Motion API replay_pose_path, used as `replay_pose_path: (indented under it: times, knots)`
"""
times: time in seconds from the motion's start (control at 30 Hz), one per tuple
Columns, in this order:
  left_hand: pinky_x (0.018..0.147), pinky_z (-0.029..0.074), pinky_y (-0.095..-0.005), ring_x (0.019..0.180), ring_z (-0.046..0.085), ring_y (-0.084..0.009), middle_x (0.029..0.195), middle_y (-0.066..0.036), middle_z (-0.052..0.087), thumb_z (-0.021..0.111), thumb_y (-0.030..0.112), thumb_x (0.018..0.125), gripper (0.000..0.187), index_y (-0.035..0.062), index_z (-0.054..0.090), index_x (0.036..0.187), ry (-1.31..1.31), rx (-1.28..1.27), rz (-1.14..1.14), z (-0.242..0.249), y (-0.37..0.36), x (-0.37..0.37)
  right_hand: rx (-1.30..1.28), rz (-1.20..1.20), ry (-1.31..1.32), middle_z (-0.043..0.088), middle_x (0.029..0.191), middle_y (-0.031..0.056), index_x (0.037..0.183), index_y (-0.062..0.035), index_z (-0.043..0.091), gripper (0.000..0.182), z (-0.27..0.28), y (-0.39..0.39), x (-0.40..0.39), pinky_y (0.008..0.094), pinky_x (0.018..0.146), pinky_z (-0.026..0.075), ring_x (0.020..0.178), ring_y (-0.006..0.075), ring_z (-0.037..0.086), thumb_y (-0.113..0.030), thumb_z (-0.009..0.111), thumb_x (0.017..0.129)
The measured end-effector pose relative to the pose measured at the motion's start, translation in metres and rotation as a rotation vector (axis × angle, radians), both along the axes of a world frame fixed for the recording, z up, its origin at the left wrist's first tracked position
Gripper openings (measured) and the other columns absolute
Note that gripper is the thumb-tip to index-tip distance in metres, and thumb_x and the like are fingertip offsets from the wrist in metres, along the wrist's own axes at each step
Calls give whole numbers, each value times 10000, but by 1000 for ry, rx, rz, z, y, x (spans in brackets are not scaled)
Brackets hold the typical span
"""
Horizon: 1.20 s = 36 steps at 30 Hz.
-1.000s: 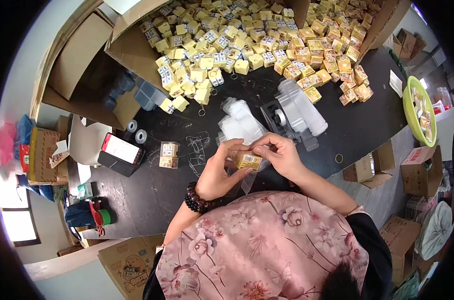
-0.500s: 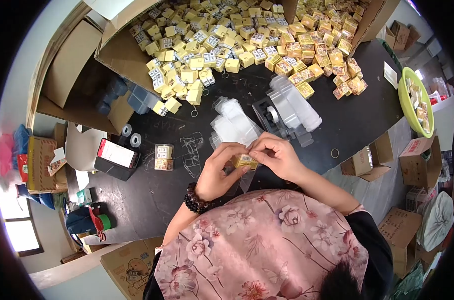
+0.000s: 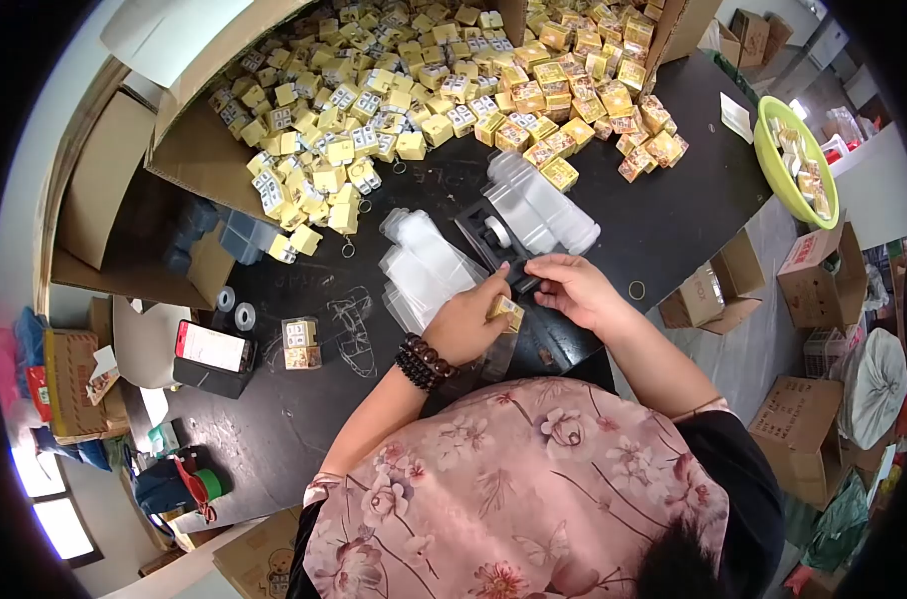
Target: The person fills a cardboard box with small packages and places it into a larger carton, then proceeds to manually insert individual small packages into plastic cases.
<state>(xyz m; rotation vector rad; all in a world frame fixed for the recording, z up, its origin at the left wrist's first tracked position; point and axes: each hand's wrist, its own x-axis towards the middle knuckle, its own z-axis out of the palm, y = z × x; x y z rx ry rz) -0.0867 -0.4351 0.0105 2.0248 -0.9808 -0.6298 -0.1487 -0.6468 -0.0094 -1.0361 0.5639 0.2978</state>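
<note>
My left hand (image 3: 468, 321), with dark beads on its wrist, is wrapped around a small yellow printed box (image 3: 510, 313), its thumb and fingers hiding part of it. Clear plastic hangs just below that box. My right hand (image 3: 575, 290) is pinched at the near end of a black tape dispenser (image 3: 485, 236) holding a pale roll; whatever is between the fingertips is too small to make out. Left of the dispenser lies a stack of flat clear plastic sleeves (image 3: 419, 268). Folded clear plastic packaging (image 3: 543, 208) rests beyond it.
A heap of yellow and white small boxes (image 3: 349, 110) spills from a large carton, with orange printed boxes (image 3: 573, 90) beside it. A phone (image 3: 212, 349), tape rolls (image 3: 244, 315) and a small box pair (image 3: 301, 344) lie left. A green basket (image 3: 773, 150) stands right.
Both hands were together at the small yellow box. Now my right hand has moved apart to the tape dispenser, while my left keeps the box. The view has shifted slightly.
</note>
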Motion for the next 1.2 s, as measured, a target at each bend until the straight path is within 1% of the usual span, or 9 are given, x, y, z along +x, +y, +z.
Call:
replay_pose_path:
  times: [0.17,0.27,0.37,0.5,0.77,0.87,0.93,1.1,1.2]
  knots:
    - [794,516,-404,902,651,-343,1020,-145,648,626,144,832,649,34,386,1424,35,49,39,7,-1,-2,-37,-55,-140,668,837,40,905,16,665,105,-35,2,-34,245,743,497,776,113,619,-86,661,882]
    - [794,518,-397,900,654,-339,1083,-161,637,637,126,831,552,17,457,1340,40,-42,47,4,-1,-5,-130,-43,-141,659,931,47,887,-2,640,80,-54,7,-32,261,857,514,962,152,631,-80,642,907]
    - [795,525,-350,941,668,-308,1178,-166,624,659,103,849,324,12,547,1139,-71,-113,117,15,3,-16,-7,-115,-206,661,848,33,880,-4,657,90,-64,9,-39,247,746,492,803,111,617,-93,648,892]
    - [775,539,-399,961,626,-351,1185,-124,618,669,89,815,265,40,606,1068,-267,-135,210,50,19,-35,234,-7,-139,655,924,16,895,-58,661,99,26,35,-45,312,798,498,893,124,609,-152,635,908]
    - [756,541,-363,906,615,-301,1146,-102,630,724,12,728,358,52,617,1068,-715,-131,152,68,46,-41,263,186,62,659,875,-7,895,-80,682,197,54,69,-24,289,753,478,846,107,608,-276,666,913]
    - [721,542,-321,921,627,-244,1139,-108,627,732,-12,755,357,41,599,1081,-687,-177,221,67,63,-40,33,222,-47,661,810,17,832,-53,688,316,50,83,-12,267,667,464,752,94,590,-355,660,921]
    - [708,534,-289,850,636,-228,1134,-118,616,714,4,795,313,40,591,1080,-118,-313,442,59,76,-43,-580,541,-323,653,752,71,776,-20,681,425,41,92,1,271,577,436,650,98,552,-419,646,921]
    - [793,534,-270,964,594,-104,1082,-96,588,676,73,905,338,29,411,1111,287,-559,655,29,133,-48,-797,646,-827,530,720,99,685,-11,556,406,37,138,68,339,610,442,669,225,546,-335,739,849]
    - [710,455,-202,825,514,-53,914,-8,533,702,105,897,314,71,404,989,493,-476,788,-8,194,-58,-1265,441,-1009,555,1007,131,1021,-41,581,329,3,175,152,398,824,468,938,317,544,-274,727,841]
